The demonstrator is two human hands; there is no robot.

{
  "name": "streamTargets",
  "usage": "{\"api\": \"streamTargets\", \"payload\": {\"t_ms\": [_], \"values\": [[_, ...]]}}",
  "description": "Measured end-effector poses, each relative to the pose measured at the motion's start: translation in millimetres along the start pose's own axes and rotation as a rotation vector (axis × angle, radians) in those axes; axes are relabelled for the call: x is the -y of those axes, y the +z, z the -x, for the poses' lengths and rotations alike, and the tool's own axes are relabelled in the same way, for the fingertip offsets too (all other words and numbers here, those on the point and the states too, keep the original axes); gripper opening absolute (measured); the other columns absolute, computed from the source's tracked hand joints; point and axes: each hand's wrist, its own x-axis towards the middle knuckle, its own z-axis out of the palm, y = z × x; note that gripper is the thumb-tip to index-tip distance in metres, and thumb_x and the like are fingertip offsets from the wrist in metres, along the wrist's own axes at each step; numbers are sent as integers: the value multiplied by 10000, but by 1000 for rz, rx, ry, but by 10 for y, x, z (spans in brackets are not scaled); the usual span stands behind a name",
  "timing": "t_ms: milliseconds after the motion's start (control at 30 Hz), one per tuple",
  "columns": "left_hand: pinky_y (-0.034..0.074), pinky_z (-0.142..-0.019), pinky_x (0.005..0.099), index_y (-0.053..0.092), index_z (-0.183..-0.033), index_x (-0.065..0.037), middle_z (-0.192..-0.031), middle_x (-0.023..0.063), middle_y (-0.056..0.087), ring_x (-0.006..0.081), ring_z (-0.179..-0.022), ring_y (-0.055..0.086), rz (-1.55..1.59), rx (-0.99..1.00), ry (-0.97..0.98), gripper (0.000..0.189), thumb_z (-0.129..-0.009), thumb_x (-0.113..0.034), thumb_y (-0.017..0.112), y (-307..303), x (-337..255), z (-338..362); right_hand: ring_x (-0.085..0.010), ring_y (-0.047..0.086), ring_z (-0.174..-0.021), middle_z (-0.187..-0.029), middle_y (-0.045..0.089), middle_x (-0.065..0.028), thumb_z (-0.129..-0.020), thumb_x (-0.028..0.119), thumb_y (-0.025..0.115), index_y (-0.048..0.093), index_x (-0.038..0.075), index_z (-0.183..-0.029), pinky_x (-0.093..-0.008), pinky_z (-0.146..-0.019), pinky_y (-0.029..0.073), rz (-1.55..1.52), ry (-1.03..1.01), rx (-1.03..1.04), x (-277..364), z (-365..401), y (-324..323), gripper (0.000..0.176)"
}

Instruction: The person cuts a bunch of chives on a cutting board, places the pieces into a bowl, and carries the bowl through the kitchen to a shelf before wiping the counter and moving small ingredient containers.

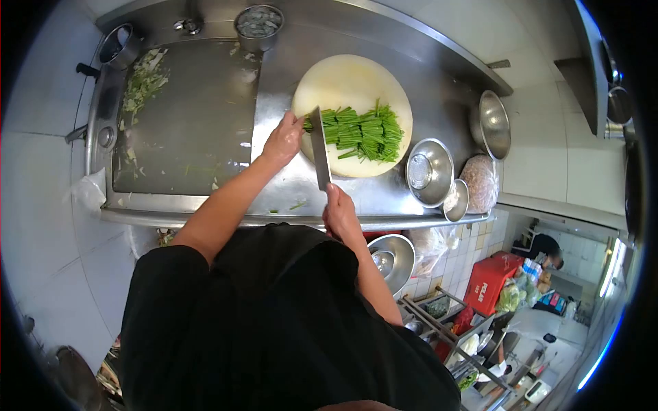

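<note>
Gripping one cleaver (321, 151) by its handle, your right hand (340, 211) is closed. Your left hand (284, 140), fingers bent, grip unclear, is at the left end of the cut green stalks (370, 133) on one round board (353, 72). Three metal bowls (417, 175) and one filled bag (481, 183) sit rightward.

A working kitchen, shown by the steel desk (274, 130), sink basin (192, 116), round chopping board (322, 79) and metal bowls (430, 172).

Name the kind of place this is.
Most likely a commercial kitchen: a long steel counter with a built-in sink, a round board of cut greens under a broad knife, and several metal bowls about.
</note>
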Motion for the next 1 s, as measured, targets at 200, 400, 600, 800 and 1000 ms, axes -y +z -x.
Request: {"api": "streamTargets", "payload": {"t_ms": [200,400,600,800,1000], "values": [[471,-723,426,671,-1023,-20,-863,203,585,360,-839,577,219,-156,-137,185,-881,-128,621,-647,210,357,-159,462,-384,-542,503,-68,-1032,470,302,494,30,-835,-293,-394,384,-84,68,133,5,102,-329,519],[466,-608,329,646,-760,3,-648,62,634,137,-629,583,33,536,-743,328,-855,-311,648,-2690,722,2397,-178,497,-410,-536,507,-77,-1023,491,311,521,21,-723,-308,-421,414,-290,97,139,-77,293,-704,595],[461,-982,400,681,-1140,-82,-1252,199,598,328,-1207,547,-924,846,-1256,520,-849,-508,621,-2804,1412,3976,-195,494,-402,-526,498,-82,-995,576,319,525,31,-685,-312,-428,437,-671,293,143,-687,601,-1125,660],[534,-823,456,692,-1014,-52,-1115,185,659,340,-1037,637,-827,566,-763,269,-879,-249,569,-2055,646,1806,-189,448,-365,-458,430,-80,-952,665,312,462,56,-570,-300,-392,409,-934,472,329,-1190,933,-1291,735],[296,-1120,455,455,-1375,-10,-1415,207,448,393,-1329,390,-199,70,181,727,-837,-442,683,-154,-251,-285,-169,408,-372,-463,383,-44,-961,664,282,434,69,-587,-287,-389,378,-972,488,434,-1135,741,-1090,718]]}}
